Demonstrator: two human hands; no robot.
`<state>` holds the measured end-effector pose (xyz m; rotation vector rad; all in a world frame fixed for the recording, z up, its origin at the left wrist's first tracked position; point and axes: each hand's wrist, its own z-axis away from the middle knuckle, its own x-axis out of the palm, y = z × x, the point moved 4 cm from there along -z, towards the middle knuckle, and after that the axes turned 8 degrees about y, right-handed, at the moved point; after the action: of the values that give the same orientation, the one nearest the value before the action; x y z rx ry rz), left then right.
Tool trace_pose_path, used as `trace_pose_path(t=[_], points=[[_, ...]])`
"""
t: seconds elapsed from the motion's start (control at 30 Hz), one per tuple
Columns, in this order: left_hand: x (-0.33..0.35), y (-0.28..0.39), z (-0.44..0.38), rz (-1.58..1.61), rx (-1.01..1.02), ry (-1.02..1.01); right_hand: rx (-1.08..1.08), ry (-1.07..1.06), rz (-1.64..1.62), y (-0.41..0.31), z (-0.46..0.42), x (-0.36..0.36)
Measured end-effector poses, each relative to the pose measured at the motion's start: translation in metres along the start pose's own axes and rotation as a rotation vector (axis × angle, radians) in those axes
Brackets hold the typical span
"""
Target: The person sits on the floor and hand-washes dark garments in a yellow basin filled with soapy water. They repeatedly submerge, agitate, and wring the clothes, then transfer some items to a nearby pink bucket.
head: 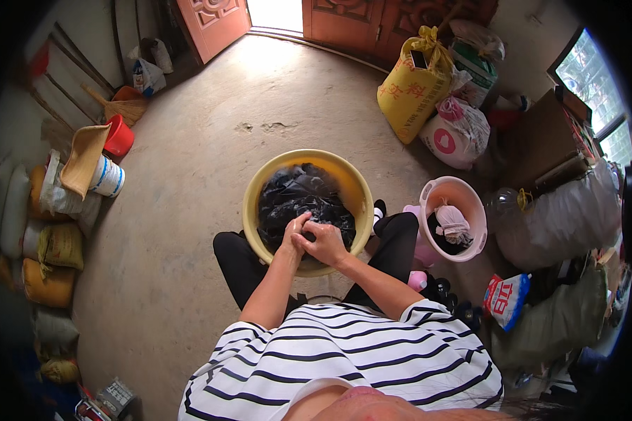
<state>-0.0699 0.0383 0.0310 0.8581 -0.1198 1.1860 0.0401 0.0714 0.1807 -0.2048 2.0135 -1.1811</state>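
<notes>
A round yellow plastic basin (pixel 368 181) sits on the floor between my knees. Dark wet cloth (pixel 303 192) with whitish suds fills much of it. My left hand (pixel 294 231) and my right hand (pixel 321 239) meet over the near part of the basin, fingers close together and touching. Which hand is which follows the arms: left arm from the left, right arm from the right. Some dark cloth may be between the fingers, but I cannot tell. To the right stands a pink plastic basket (pixel 483 221) holding a bunched pale pink cloth (pixel 453 221) and black cloth (pixel 442 244).
A pink bottle (pixel 417 280) and a detergent bag (pixel 507 299) lie at the right. A yellow woven sack (pixel 413 89) with a phone on it leans near the doors. Along the left wall are a red bucket (pixel 119 136), a white bucket (pixel 108 177), a broom (pixel 121 108) and several sacks.
</notes>
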Motion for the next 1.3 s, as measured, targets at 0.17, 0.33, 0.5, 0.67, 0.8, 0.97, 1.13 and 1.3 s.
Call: trace_pose_path(t=[0.17,0.33,0.5,0.67,0.8,0.97,1.13,1.3], points=[[-0.019,-0.027,-0.018,0.101,0.166,0.159,0.133,0.211,0.053,0.042,-0.008,0.021],[0.003,-0.022,0.0,0.167,0.048,0.074,0.203,0.296,0.06,0.065,-0.016,0.032],[-0.001,-0.015,-0.01,0.016,0.148,0.05,0.139,0.315,0.099,0.069,-0.011,0.043],[0.015,-0.016,0.008,0.124,0.072,0.045,0.181,0.345,0.01,0.067,-0.02,0.031],[0.011,-0.012,0.0,0.325,0.135,-0.586,0.097,0.335,0.026,0.053,-0.011,0.043],[0.013,-0.017,0.004,0.194,0.017,0.016,0.161,0.36,0.048,0.045,-0.019,0.034],[0.009,-0.037,-0.009,0.114,-0.017,0.166,0.26,0.363,0.153,0.093,-0.02,0.03],[-0.013,-0.036,-0.016,0.234,0.01,-0.338,0.129,0.361,0.092,0.044,-0.006,0.035]])
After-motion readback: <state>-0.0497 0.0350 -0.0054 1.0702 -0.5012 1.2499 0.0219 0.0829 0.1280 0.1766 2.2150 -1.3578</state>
